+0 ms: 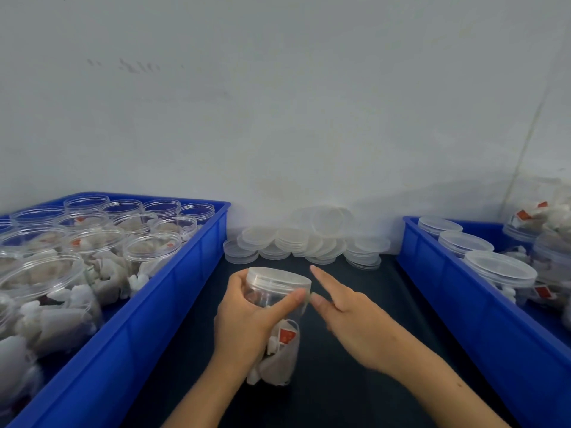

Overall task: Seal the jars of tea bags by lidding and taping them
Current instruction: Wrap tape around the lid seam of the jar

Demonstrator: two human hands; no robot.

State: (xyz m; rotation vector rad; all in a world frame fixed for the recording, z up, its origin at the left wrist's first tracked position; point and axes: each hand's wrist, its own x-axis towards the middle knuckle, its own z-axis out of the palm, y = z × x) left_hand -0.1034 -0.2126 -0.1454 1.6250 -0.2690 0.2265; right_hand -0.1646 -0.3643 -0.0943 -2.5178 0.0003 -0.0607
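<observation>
Head view: blue bins (191, 273) flank loose lids (304, 242); left hand (247, 322) grips lidded jar (275, 307), right hand (349, 313) splayed, perhaps touching it.

This was a small packing station. A dark worktop (355, 304) stood against a bare white wall (278, 103), flanked by two blue plastic crates (173, 291) of clear plastic jars (151, 248) holding tea bags. A heap of loose translucent round lids (309, 242) lay along the wall.

1. Your left hand (247, 322) grips a lidded jar (275, 319) standing on the dark table (355, 396).
2. Your right hand (349, 316) hovers beside it, forefinger straight.
3. Loose lids (309, 239) lie between two blue trays (173, 304).
</observation>
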